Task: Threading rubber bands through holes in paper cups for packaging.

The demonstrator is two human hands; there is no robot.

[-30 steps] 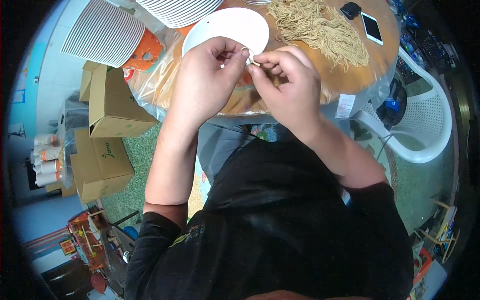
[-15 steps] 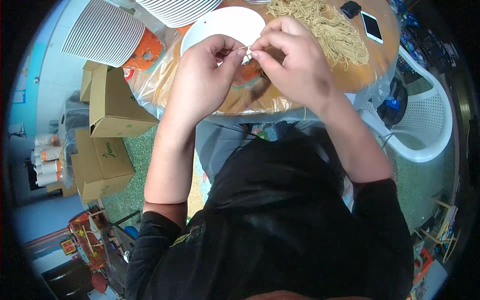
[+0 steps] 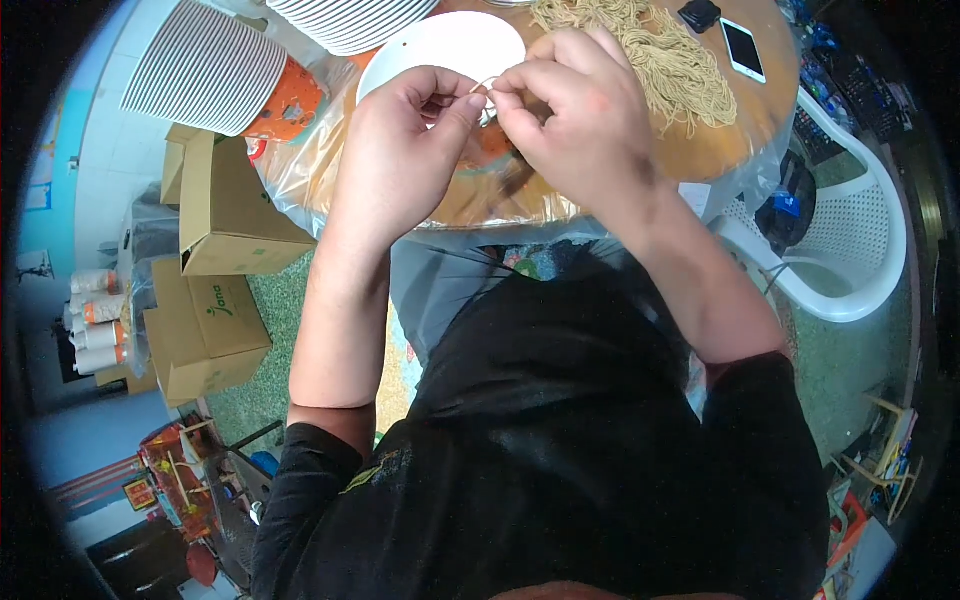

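Note:
My left hand (image 3: 405,140) and my right hand (image 3: 590,115) meet above the near side of a round table. Both are closed in a pinch on a thin cream string (image 3: 485,82), which makes a small loop between the fingertips. Just behind them is a paper bucket (image 3: 430,45), white inside with a small dark hole near its rim. Part of its orange printed side seems to show below my hands. A pile of tan strings (image 3: 685,75) lies beyond my right hand. My fingers hide much of the string.
Stacked paper buckets (image 3: 205,70) lean at the table's left, with another stack (image 3: 350,18) behind. A phone (image 3: 743,50) and a small black object (image 3: 700,16) lie at the far right. Open cardboard boxes (image 3: 225,215) stand left; a white plastic chair (image 3: 865,225) stands right.
My right hand's fingertips have shifted slightly left and up, and the string now bends into a small loop between both hands. The pinch of both hands remains.

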